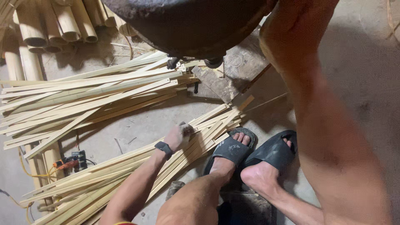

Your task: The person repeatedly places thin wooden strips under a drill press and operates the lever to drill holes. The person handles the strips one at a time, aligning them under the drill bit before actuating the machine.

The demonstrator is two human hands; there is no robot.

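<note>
My left hand [180,136] reaches down to a pile of long pale bamboo strips [125,175] lying on the floor in front of my feet. Its fingers are curled around the upper ends of a few strips. A dark band [163,148] sits on that wrist. My right arm [325,125] rises along the right side of the view, and its hand is hidden at the top edge behind a dark rounded machine body [187,21].
A second, wider pile of bamboo strips [83,96] lies further out. Round bamboo tubes [54,23] are stacked at the top left. A worn wooden board [233,71] sits under the machine. A power strip with an orange plug [73,160] lies at the left. My feet wear black slippers [250,152].
</note>
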